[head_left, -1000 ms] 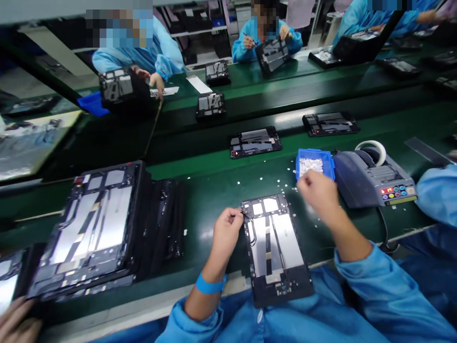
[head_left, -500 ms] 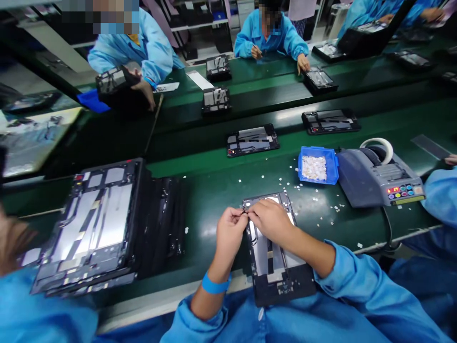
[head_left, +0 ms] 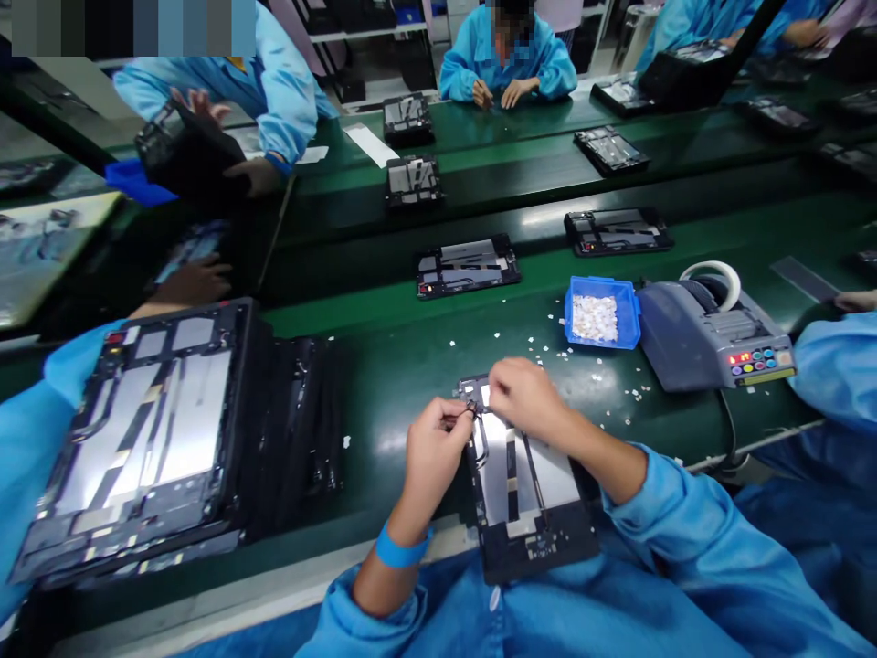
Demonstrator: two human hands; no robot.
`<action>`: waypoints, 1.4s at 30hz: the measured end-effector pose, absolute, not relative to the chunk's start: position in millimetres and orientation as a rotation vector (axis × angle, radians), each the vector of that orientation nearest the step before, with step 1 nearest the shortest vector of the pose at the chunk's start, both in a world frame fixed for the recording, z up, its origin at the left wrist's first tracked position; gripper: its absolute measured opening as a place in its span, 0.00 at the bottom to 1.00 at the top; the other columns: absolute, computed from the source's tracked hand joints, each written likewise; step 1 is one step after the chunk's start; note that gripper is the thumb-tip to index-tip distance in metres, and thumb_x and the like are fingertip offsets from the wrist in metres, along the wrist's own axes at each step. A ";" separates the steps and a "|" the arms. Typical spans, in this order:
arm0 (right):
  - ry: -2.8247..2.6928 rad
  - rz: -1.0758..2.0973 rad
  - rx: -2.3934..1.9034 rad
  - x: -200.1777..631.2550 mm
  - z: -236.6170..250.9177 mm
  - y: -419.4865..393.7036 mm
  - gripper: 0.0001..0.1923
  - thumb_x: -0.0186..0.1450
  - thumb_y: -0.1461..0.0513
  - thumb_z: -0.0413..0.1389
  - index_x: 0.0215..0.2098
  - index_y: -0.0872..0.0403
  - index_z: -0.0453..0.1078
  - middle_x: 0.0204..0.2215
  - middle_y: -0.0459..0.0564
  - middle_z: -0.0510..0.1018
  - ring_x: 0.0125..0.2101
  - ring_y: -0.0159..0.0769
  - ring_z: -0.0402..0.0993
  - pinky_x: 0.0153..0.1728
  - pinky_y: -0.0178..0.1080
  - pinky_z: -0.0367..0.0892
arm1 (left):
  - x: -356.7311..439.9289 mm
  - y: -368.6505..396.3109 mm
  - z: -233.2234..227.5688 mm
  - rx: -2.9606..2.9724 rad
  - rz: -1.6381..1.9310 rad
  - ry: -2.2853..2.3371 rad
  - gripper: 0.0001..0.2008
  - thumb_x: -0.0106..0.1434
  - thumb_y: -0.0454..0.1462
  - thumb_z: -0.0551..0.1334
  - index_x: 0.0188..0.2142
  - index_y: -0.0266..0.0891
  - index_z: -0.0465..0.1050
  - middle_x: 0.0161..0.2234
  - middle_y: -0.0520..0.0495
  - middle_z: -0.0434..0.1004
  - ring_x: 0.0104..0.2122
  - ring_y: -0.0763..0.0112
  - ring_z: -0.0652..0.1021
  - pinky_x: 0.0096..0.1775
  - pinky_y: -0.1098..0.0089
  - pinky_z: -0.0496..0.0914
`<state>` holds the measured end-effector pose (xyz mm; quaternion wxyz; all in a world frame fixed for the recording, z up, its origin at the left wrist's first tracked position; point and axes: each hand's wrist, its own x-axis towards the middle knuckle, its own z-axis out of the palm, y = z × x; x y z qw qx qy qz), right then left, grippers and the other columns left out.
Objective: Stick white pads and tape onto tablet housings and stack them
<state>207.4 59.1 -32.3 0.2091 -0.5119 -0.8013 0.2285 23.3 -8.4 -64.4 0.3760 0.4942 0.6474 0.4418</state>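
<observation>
An opened tablet (head_left: 527, 484) rests at the bench's near edge in front of me, its inner parts facing up and its lower end against my body. At its upper left corner, my left hand (head_left: 438, 443) pinches a small dark part (head_left: 471, 408), too small to name surely. My right hand (head_left: 527, 397) is over the upper middle of the tablet with its fingers curled together. Whatever its fingertips may hold is hidden. A blue band (head_left: 403, 548) circles my left wrist.
Left of me stands a stack of opened tablets (head_left: 147, 411). A blue bin (head_left: 636, 320) of small white pieces is beside a grey tape dispenser (head_left: 685, 334). Two more tablets (head_left: 470, 265) lie farther back. White scraps dot the bench; a co-worker's hand (head_left: 188, 281) reaches across at left.
My right hand has lifted off the small part and moved slightly up, away from my left hand. My left hand keeps its pinch. A co-worker at left has reached forward.
</observation>
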 end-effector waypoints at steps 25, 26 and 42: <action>-2.330 0.884 -1.759 176.9 -29.1 83.8 0.13 0.64 0.57 0.58 0.24 0.51 0.77 0.24 0.50 0.81 0.27 0.38 0.75 0.27 0.37 0.54 | -8.5 4.9 -60.8 2.152 0.926 1.654 0.12 0.71 0.34 0.58 0.46 0.43 0.80 0.43 0.44 0.83 0.44 0.60 0.80 0.48 0.62 0.73; -2.337 0.875 -1.766 176.0 -28.7 83.4 0.13 0.64 0.57 0.58 0.24 0.51 0.78 0.24 0.51 0.81 0.27 0.39 0.75 0.27 0.37 0.54 | -9.1 5.9 -62.3 2.199 0.910 1.647 0.13 0.71 0.33 0.57 0.47 0.42 0.80 0.43 0.43 0.83 0.43 0.60 0.80 0.47 0.62 0.72; -2.579 0.547 -1.239 203.5 -55.1 57.4 0.14 0.74 0.64 0.52 0.54 0.51 0.76 0.41 0.51 0.81 0.41 0.38 0.75 0.42 0.37 0.65 | -5.6 6.2 -47.6 2.550 0.228 1.722 0.17 0.72 0.32 0.57 0.54 0.46 0.79 0.45 0.41 0.80 0.39 0.56 0.75 0.38 0.60 0.67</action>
